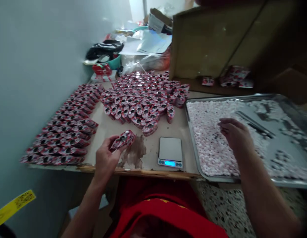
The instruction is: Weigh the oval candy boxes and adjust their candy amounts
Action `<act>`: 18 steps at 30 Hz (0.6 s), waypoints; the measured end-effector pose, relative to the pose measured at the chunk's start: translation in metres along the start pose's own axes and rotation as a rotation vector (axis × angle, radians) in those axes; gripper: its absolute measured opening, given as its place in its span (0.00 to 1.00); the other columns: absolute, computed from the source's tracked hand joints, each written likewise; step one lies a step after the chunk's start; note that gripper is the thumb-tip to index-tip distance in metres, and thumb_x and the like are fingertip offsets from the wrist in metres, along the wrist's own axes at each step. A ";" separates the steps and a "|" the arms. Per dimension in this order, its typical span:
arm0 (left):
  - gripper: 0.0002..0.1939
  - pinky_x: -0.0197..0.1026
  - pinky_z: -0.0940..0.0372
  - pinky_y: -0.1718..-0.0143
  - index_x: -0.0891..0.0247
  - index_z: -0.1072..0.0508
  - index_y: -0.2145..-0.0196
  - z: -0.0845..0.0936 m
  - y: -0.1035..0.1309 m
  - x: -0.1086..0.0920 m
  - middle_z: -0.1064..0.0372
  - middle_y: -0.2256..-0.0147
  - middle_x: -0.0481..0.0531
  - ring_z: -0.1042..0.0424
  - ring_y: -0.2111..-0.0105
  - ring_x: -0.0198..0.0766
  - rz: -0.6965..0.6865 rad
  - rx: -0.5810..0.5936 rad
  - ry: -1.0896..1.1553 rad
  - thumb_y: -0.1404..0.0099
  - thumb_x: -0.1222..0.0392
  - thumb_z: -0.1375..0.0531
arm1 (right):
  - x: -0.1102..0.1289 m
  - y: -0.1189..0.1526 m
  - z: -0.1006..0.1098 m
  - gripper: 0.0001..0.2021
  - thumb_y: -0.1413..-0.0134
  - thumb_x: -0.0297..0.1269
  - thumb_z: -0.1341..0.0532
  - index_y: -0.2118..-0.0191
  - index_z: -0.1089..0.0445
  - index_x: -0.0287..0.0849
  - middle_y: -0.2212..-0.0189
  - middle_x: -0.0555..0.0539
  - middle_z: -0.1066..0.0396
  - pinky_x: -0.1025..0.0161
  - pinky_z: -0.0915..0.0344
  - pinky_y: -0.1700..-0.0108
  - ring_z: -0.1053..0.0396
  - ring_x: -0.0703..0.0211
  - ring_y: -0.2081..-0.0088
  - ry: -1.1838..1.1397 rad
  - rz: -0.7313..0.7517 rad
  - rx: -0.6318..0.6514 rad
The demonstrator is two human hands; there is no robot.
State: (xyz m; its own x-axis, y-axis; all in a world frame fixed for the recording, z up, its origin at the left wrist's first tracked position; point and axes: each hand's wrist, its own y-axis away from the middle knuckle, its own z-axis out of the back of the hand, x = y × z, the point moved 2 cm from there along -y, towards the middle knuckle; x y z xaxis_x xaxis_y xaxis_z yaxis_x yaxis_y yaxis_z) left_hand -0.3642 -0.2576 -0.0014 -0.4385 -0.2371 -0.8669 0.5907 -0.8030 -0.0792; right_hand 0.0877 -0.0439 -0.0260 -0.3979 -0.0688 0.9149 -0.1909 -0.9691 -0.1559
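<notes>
My left hand (107, 157) grips a small red-and-white printed packet (123, 139) above the table's front edge, its open top facing up. Over the metal tray (193, 138) is my right hand (236, 132), fingers drawn together; whatever may be in them is hidden. Small pinkish-white pieces (212, 155) cover the tray's left part, just under that hand. Between my hands a small digital scale (170, 148) lies on the table, its display lit blue and its plate bare.
Upright packets like the held one stand in rows (69, 129) along the left wall and in a loose cluster (143, 96) at the middle. A cardboard box (205, 46) rises behind the tray. Dark flat strips (254, 124) lie in the tray. Bags and papers (148, 43) crowd the back.
</notes>
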 end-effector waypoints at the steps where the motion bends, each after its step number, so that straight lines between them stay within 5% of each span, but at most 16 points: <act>1: 0.29 0.45 0.25 0.50 0.61 0.25 0.48 -0.004 0.012 -0.009 0.19 0.53 0.54 0.19 0.55 0.47 0.009 0.076 0.034 0.43 0.48 0.26 | -0.002 -0.002 -0.001 0.13 0.53 0.44 0.40 0.64 0.25 0.46 0.68 0.41 0.25 0.55 0.31 0.66 0.29 0.50 0.68 0.037 0.013 0.013; 6: 0.19 0.43 0.25 0.52 0.60 0.24 0.49 -0.064 0.043 -0.049 0.19 0.55 0.51 0.19 0.57 0.43 -0.137 0.424 0.131 0.37 0.56 0.30 | -0.002 -0.003 0.009 0.14 0.49 0.38 0.44 0.60 0.23 0.43 0.63 0.40 0.21 0.48 0.31 0.50 0.25 0.43 0.59 0.312 0.109 0.085; 11: 0.19 0.45 0.24 0.49 0.58 0.24 0.48 -0.126 0.029 -0.046 0.19 0.55 0.52 0.19 0.56 0.43 -0.381 0.584 0.103 0.37 0.65 0.33 | 0.002 0.030 0.047 0.21 0.37 0.47 0.36 0.43 0.22 0.45 0.51 0.36 0.21 0.39 0.33 0.45 0.29 0.29 0.47 0.786 0.306 0.405; 14: 0.19 0.49 0.25 0.44 0.58 0.24 0.46 -0.139 0.021 -0.034 0.19 0.51 0.54 0.19 0.51 0.45 -0.442 0.658 0.116 0.35 0.64 0.33 | -0.001 0.056 0.056 0.31 0.39 0.54 0.31 0.34 0.29 0.46 0.47 0.33 0.25 0.37 0.32 0.48 0.29 0.25 0.48 0.980 0.250 0.512; 18: 0.31 0.52 0.29 0.35 0.58 0.29 0.36 -0.123 0.020 -0.021 0.25 0.40 0.60 0.24 0.40 0.48 -0.446 0.610 0.147 0.36 0.59 0.29 | -0.006 0.066 0.030 0.22 0.37 0.46 0.36 0.42 0.28 0.42 0.49 0.32 0.30 0.47 0.31 0.53 0.30 0.32 0.50 1.059 0.190 0.452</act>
State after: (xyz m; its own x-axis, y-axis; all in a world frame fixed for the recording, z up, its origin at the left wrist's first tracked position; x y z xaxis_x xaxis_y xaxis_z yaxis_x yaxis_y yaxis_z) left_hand -0.2605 -0.2014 -0.0451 -0.4278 0.2206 -0.8765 -0.1174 -0.9751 -0.1882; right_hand 0.1042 -0.1146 -0.0303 -0.9765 -0.1962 0.0894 0.2038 -0.9753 0.0850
